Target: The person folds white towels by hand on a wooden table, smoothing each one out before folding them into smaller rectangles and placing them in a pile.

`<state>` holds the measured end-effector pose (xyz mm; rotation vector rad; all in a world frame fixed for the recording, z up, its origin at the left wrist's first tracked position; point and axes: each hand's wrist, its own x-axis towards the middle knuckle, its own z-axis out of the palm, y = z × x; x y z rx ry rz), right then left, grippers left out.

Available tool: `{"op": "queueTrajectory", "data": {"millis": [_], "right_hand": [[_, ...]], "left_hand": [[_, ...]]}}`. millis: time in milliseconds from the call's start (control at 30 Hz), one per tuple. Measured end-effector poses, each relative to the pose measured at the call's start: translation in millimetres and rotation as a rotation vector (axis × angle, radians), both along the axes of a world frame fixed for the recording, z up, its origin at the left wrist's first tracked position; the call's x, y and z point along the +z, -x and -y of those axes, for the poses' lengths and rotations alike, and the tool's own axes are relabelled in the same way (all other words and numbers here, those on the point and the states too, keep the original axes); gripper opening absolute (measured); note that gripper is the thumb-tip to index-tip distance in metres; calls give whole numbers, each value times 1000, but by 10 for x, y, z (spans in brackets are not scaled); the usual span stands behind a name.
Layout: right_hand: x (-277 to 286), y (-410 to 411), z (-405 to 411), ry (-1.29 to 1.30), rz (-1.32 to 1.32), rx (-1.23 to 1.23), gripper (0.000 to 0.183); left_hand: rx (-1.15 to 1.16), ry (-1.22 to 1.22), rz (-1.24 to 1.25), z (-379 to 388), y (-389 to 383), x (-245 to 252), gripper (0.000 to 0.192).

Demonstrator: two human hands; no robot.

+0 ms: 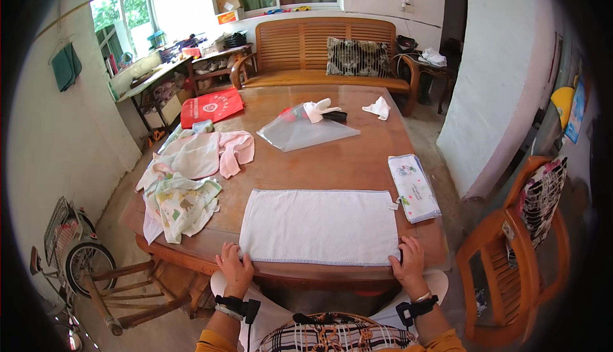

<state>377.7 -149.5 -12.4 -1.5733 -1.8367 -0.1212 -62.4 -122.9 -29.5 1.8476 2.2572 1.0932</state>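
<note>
A white towel [318,227] with blue stitched edges lies spread flat at the table's near side, with a small tag at its right edge. At its near left corner is my left hand [235,265], thumb by the corner and fingers resting on the table. Beside the near right corner, my right hand [409,262] has its thumb at the towel's edge and its fingers apart. Neither hand appears to hold anything. To the right, a folded towel [414,188] shows printed figures and writing. A heap of crumpled printed cloths [184,203] and a pink-and-white cloth [196,153] lies on the left.
Farther back on the wooden table [297,172] are a clear plastic bag [301,134], white cloth gloves [320,110], a crumpled white cloth [378,108] and a red bag [213,108]. A bamboo stool [158,294] stands at left, a wooden chair [507,266] at right.
</note>
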Motion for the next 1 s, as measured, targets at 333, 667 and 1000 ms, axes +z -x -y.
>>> {"op": "queueTrajectory", "data": {"millis": [333, 667, 1000], "right_hand": [[55, 20, -6, -70, -90, 46, 16], [250, -7, 191, 247, -538, 63, 4], [551, 79, 218, 512, -1207, 132, 21]], "left_hand": [[-151, -162, -9, 60, 1, 27, 12], [-184, 24, 1057, 444, -192, 308, 11], [-74, 474, 1228, 457, 31, 359, 16]]}}
